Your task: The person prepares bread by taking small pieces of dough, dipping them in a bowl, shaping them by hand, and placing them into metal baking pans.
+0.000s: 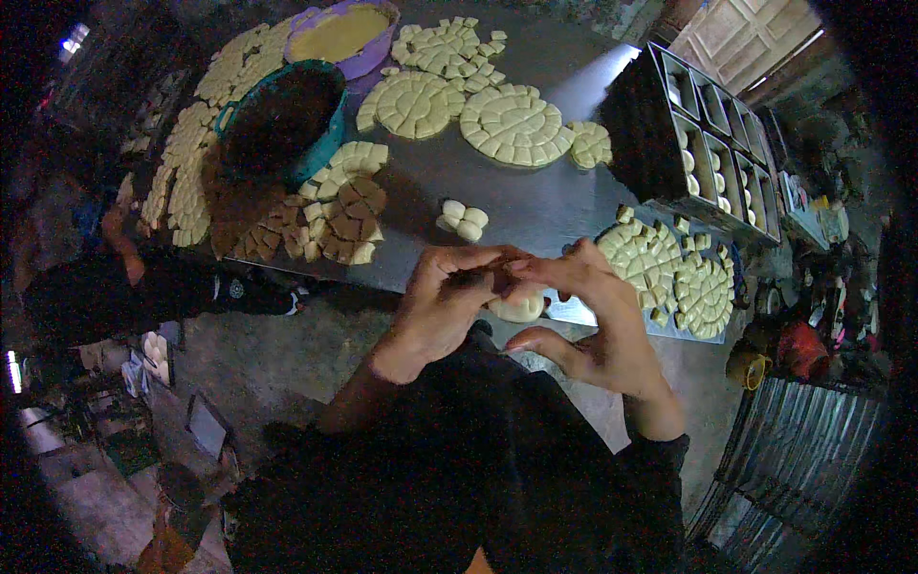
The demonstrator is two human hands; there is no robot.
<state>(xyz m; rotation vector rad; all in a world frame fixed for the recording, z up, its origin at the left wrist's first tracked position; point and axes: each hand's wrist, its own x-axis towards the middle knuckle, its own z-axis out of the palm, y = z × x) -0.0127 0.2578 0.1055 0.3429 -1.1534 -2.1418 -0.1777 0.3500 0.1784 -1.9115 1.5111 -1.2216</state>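
Note:
My left hand (442, 304) and my right hand (591, 320) meet at the near edge of a grey metal table (535, 206). Both pinch one pale dough piece (519, 306) with a dark filling showing between the fingertips. A small cluster of three dough pieces (462, 219) lies on the table just beyond my hands. Cut dough rounds (669, 273) lie to the right of my right hand.
A teal bowl of dark filling (283, 120) and a purple bowl of yellow paste (341, 35) stand at the far left. More cut dough discs (514, 122) cover the far side. A black multi-slot baking tin (712, 143) stands at the right. Another person's arm (124, 253) reaches in at left.

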